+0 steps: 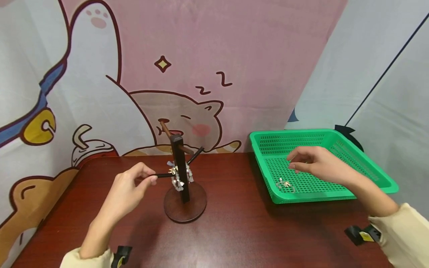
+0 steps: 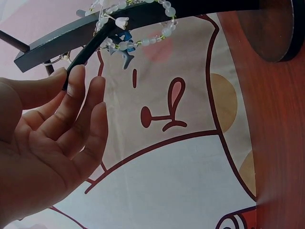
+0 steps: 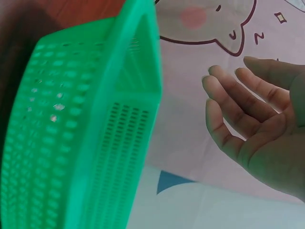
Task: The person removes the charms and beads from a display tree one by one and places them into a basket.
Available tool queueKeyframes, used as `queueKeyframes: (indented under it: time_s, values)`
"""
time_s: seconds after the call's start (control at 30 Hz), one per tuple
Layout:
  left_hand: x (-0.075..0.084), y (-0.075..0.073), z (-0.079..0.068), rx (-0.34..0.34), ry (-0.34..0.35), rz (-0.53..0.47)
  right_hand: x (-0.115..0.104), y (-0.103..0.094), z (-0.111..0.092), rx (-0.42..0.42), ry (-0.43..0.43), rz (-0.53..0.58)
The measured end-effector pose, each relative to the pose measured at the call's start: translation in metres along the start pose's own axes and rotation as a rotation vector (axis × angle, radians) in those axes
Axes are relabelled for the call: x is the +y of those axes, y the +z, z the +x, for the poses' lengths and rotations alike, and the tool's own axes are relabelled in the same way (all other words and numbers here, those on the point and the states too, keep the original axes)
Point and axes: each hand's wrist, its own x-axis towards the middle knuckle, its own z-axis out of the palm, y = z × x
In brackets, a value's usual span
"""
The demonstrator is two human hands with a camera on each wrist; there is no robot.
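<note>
My left hand (image 1: 125, 191) pinches the tip of a dark peg (image 1: 163, 175) on a wooden display stand (image 1: 183, 188) with a round base. Beaded bracelets hang close to the post; one bracelet (image 2: 168, 12) of pale translucent beads, with a white flower and blue charms, loops around the pinched peg in the left wrist view. Another beaded bracelet (image 1: 190, 174) shows at the post's other side. Over the green basket (image 1: 318, 198) hovers my right hand (image 1: 318, 163), fingers loosely bent and holding nothing. A bracelet (image 1: 285, 184) lies inside the basket's near left corner.
The stand and basket rest on a reddish-brown table (image 1: 228, 230). A bare upper peg (image 1: 165, 129) and a black peg (image 1: 196, 155) project from the post. Behind the table hangs a cartoon-printed cloth (image 1: 254, 67).
</note>
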Motion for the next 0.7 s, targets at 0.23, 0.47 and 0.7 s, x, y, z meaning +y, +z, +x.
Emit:
queueKeyframes:
  time_s: [0.23,0.47,0.7]
  values:
    - [-0.001,0.0,0.0,-0.004,0.001,0.004,-0.021,0.004,0.014,-0.019,-0.022,0.027]
    - [-0.001,-0.001,0.001,-0.004,0.006,-0.008,-0.039,0.011,0.027,-0.038,-0.079,0.055]
    - [0.0,-0.002,0.001,-0.011,0.009,-0.029,-0.053,0.021,0.04,-0.065,-0.118,0.11]
